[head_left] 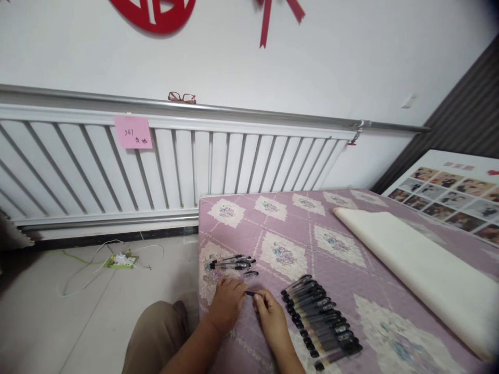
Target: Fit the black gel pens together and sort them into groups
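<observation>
Both my hands rest near the front left corner of a bed covered with a pink patterned quilt (pixel 312 234). My left hand (pixel 227 304) and my right hand (pixel 270 314) are closed, pinching a small dark pen part (pixel 250 293) between their fingertips. A loose black cap (pixel 251 274) lies just beyond my fingers. A small bunch of black pens (pixel 231 262) lies farther off, to the left. To the right of my right hand, a long row of several black pens (pixel 322 319) lies side by side.
A cream rolled sheet (pixel 421 275) lies across the bed's right side, and a photo board (pixel 448 195) leans behind it. A white radiator (pixel 156 166) with a pink note (pixel 133 132) and red glasses (pixel 182 97) lines the wall. A power strip (pixel 122 260) with cables lies on the floor.
</observation>
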A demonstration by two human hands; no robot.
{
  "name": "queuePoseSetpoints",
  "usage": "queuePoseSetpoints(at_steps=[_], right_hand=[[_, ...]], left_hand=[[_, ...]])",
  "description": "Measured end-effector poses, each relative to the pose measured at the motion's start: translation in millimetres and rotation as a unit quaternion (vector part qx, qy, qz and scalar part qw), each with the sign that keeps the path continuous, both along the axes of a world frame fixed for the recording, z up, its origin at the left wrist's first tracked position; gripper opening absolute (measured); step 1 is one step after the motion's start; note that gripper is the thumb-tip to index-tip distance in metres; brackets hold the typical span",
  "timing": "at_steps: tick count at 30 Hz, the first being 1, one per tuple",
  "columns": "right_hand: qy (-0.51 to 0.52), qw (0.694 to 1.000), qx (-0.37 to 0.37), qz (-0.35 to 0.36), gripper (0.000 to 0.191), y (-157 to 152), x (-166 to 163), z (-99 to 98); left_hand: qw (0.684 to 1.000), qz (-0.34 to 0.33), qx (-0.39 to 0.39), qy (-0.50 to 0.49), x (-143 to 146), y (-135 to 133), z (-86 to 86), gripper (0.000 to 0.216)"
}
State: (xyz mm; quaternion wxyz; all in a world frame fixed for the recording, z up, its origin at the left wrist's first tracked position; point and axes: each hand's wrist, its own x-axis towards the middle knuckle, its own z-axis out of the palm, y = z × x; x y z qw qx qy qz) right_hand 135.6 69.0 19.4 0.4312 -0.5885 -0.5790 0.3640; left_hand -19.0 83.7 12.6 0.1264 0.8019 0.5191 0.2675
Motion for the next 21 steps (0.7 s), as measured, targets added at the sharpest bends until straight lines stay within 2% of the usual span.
queuePoseSetpoints(at_steps=[4,8,21], right_hand=[[0.064,0.997,-0.03,-0.039,0.036,0.1,2.6,-2.5],[0.109,0.992,-0.032,-0.051,0.037,0.7,3.9,-2.4],[0.119,0.991,-0.046,-0.046,0.034,4.1,4.3,-8.6]], left_hand=[[0.999,0.033,-0.001,0.008,1.4,1.1,-3.7,0.022],[0.999,0.03,-0.01,0.027,2.7,2.4,-3.8,0.022],[1.0,0.019,-0.016,-0.006,1.7,0.6,-0.4,0.016]])
